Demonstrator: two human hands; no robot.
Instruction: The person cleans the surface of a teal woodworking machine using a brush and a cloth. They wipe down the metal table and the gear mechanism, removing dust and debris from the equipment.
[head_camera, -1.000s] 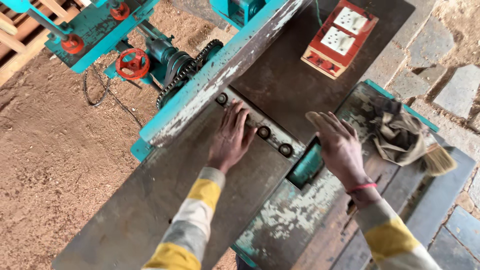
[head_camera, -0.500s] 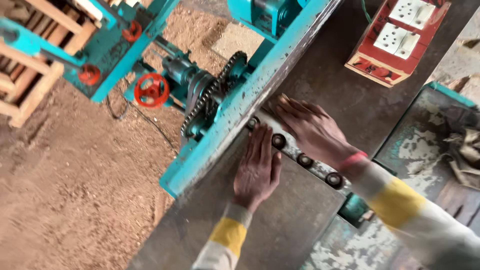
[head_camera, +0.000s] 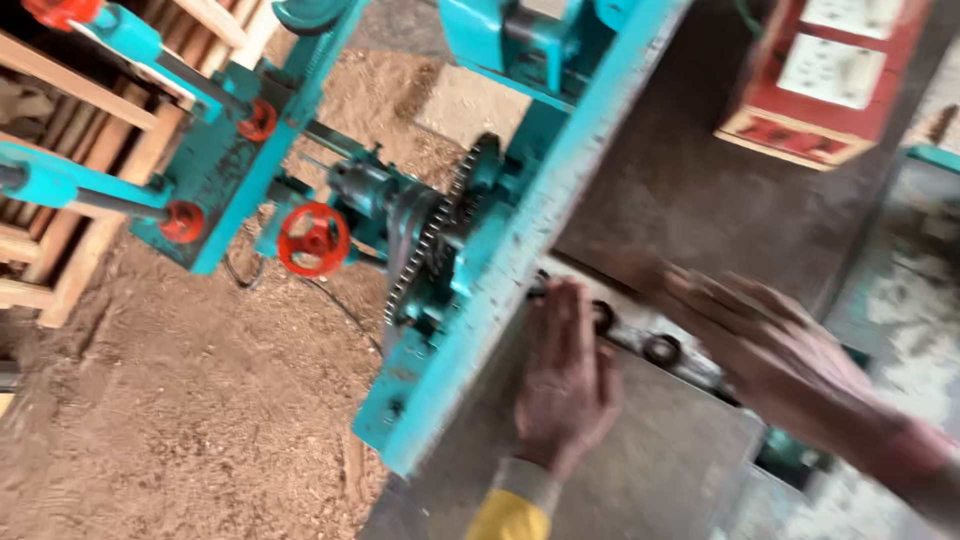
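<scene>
The left hand (head_camera: 566, 385) is pressed flat, fingers together, on the grey bench (head_camera: 640, 470) beside the round-holed cutter slot (head_camera: 640, 340), while the blurred right hand (head_camera: 775, 360), fingers apart, is held empty above it.

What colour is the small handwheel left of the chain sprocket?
Red, seen in the head view: the handwheel sits on the teal machine frame.

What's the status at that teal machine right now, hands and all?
Left hand flat and open on the grey machine table, fingertips at the slot with round black bolts. Right hand open, blurred, over the same slot. Teal fence alongside; nothing held.
</scene>
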